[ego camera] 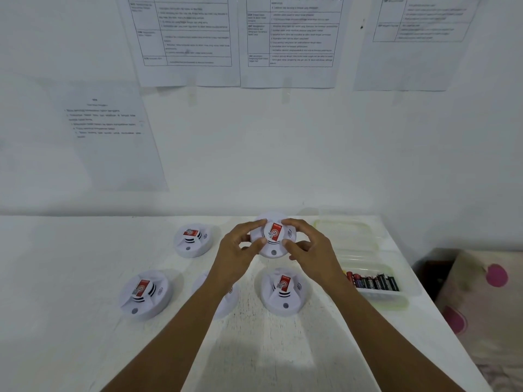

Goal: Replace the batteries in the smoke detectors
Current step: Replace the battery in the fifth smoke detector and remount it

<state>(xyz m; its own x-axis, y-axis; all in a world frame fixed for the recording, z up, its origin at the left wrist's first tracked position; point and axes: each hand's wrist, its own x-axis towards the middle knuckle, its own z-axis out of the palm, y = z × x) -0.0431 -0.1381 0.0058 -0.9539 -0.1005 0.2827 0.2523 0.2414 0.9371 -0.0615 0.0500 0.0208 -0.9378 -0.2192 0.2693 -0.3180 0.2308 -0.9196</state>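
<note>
The smoke detector [273,236] being worked on sits at the far middle of the table [70,278], gripped between both hands. I cannot tell whether it rests on the top or is lifted just clear. It looks like a light, hollow disc of stiff white plastic, smooth enough to slip under a loose grip, with a raised centre carrying a red label. The rim is probably the best place to hold it: opposite edges give purchase for twisting the cover off its base, while the vented centre seems the part most likely to crack under pressure. The left hand [237,250] clasps the disc at its nine o'clock side, with a finger curled over the far edge and the thumb pressing the near face. The right hand [308,250] mirrors it at three o'clock. Both are half closed around the rim, clamped on the same unit with the label showing between them. From that unit, another detector [194,240] lies at nine o'clock, one [283,291] at six, one [144,294] at eight, and a fourth [223,302] lies partly hidden under the left forearm. A clear tray [396,299] of batteries [373,282] waits at four o'clock.
</note>
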